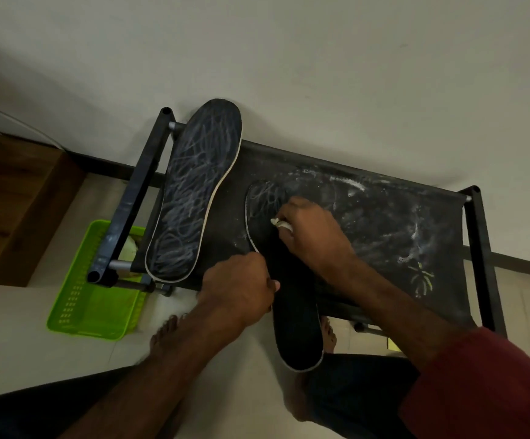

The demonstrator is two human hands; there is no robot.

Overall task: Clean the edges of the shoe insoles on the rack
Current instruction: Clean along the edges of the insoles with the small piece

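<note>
Left hand (241, 289) pinches insole (295, 327) edge; right hand (308, 232) pinches white wipe (281, 224) atop it.

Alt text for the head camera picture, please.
The right hand presses a small white wad onto a dark insole on a black fabric rack while the left hand holds its edge; a white-scribbled second insole lies alongside.

Left insole (191, 191), right insole (295, 337) on rack (384, 223) — basket (99, 305) left of it

Left insole (194, 191), right insole (295, 327) on rack (384, 223)
</note>
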